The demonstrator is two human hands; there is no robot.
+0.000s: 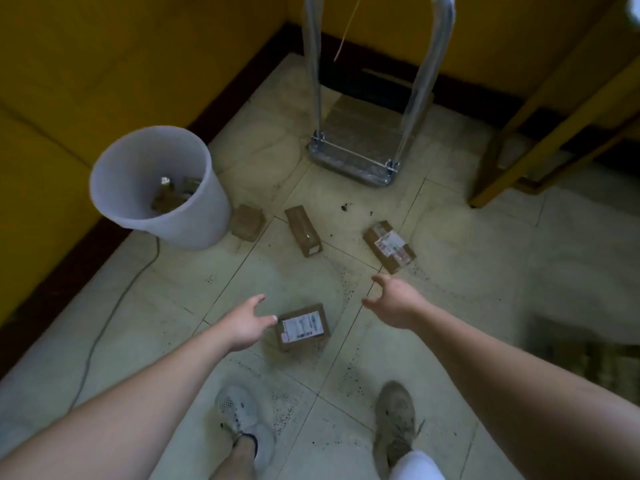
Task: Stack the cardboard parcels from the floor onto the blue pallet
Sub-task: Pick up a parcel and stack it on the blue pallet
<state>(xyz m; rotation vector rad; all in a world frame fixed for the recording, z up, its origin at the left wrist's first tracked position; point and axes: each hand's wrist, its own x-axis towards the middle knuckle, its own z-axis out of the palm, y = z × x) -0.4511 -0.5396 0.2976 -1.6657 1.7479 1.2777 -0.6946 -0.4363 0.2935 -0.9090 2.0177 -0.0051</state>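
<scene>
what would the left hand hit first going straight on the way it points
Probably the nearest parcel: the left hand aims at its left edge, thumb almost there. Depth is unclear, so it may pass above it.

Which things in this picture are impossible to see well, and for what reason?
Head view only:
- The blue pallet: nowhere in the frame.
- The label on the nearest parcel: print too small and blurred to read.
- Contents of the white bucket: partly hidden by its wall, and blurred.
- The trolley handle: top cut off by the upper edge.
- The left hand: it is unclear whether its thumb touches that parcel.
</scene>
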